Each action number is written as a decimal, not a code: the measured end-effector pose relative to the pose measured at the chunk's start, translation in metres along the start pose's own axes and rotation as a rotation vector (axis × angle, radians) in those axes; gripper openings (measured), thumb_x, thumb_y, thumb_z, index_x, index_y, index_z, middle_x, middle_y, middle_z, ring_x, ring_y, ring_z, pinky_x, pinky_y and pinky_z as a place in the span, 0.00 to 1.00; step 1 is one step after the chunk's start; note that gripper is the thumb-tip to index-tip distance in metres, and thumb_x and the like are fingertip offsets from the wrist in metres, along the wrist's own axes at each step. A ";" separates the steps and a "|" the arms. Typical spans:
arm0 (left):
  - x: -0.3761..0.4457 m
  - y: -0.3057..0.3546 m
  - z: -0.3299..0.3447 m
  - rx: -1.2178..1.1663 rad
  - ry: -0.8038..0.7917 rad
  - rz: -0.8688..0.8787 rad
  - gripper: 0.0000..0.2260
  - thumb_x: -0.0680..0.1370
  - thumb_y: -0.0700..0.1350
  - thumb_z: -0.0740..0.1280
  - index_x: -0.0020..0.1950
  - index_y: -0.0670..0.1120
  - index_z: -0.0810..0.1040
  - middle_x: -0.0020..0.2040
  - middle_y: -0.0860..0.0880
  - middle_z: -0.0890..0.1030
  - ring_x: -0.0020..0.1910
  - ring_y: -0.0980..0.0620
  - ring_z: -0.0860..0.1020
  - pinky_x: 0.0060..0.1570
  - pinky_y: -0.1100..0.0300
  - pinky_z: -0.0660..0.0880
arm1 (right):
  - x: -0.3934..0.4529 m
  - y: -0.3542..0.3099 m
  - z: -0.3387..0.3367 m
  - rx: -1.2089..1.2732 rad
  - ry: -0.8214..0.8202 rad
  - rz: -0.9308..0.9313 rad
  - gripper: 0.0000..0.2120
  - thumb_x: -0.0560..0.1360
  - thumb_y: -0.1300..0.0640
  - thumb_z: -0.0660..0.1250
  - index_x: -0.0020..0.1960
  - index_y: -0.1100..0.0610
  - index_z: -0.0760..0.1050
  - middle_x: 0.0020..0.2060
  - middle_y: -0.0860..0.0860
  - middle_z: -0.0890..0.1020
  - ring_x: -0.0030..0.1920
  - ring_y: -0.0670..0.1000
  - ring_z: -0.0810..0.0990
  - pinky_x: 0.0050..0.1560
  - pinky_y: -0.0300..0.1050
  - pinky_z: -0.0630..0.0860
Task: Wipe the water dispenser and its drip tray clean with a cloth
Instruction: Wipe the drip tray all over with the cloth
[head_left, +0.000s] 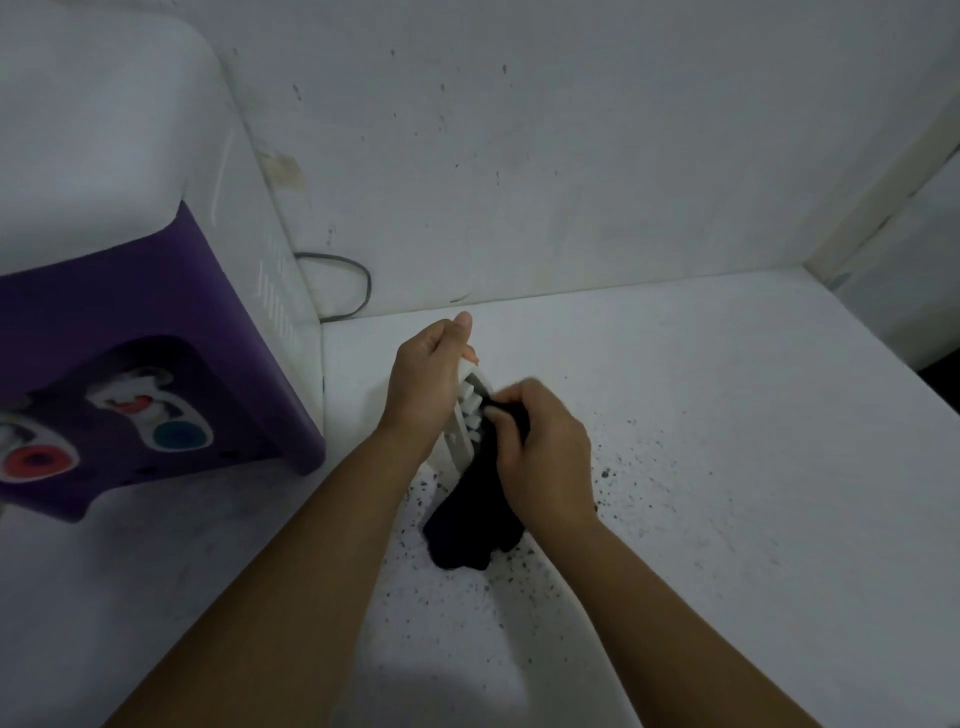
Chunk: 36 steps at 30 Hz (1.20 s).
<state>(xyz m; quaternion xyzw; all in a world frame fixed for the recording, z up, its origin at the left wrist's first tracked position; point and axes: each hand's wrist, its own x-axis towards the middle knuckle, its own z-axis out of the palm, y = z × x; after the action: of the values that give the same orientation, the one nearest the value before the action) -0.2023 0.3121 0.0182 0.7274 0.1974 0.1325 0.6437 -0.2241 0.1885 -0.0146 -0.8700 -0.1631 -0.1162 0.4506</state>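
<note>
A white drip tray (464, 415) is gripped on edge by the left hand (428, 374), above the middle of a white counter (727, 415); a dark cloth (470, 514) is clutched in the right hand (545, 447) and pressed against the tray's slats; black specks (605, 474) are scattered on the counter beneath; a purple and white water dispenser (156, 312) is seen at the counter's left edge, near the back wall (571, 156).

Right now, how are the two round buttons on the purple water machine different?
The red button sits lower and further left; the blue button sits higher and nearer the middle. The red button looks lighter, the blue button darker. Both are round and sit in white levers on the water dispenser.
</note>
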 end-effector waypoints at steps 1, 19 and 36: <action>0.000 0.001 0.001 -0.009 -0.001 -0.007 0.19 0.80 0.54 0.59 0.34 0.45 0.72 0.33 0.53 0.74 0.32 0.58 0.71 0.34 0.71 0.68 | 0.002 -0.004 0.001 0.019 0.022 -0.023 0.02 0.76 0.62 0.66 0.45 0.56 0.76 0.38 0.47 0.79 0.38 0.43 0.75 0.40 0.33 0.71; 0.000 0.001 -0.003 0.029 0.009 -0.014 0.19 0.80 0.54 0.59 0.34 0.45 0.71 0.33 0.46 0.67 0.23 0.60 0.63 0.25 0.70 0.62 | -0.036 0.055 0.008 -0.189 -0.226 0.278 0.06 0.77 0.63 0.63 0.43 0.54 0.73 0.37 0.48 0.78 0.38 0.49 0.76 0.33 0.38 0.70; -0.003 0.000 0.005 0.006 0.036 -0.002 0.18 0.81 0.53 0.59 0.37 0.42 0.73 0.30 0.53 0.70 0.22 0.62 0.66 0.25 0.75 0.64 | -0.020 0.045 0.004 -0.188 -0.361 0.336 0.05 0.77 0.59 0.65 0.50 0.55 0.80 0.43 0.49 0.82 0.43 0.49 0.80 0.45 0.42 0.77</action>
<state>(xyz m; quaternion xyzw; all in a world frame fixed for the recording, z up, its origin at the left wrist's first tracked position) -0.2029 0.3065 0.0181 0.7267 0.2101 0.1441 0.6379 -0.2254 0.1638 -0.0571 -0.9295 -0.0825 0.1030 0.3445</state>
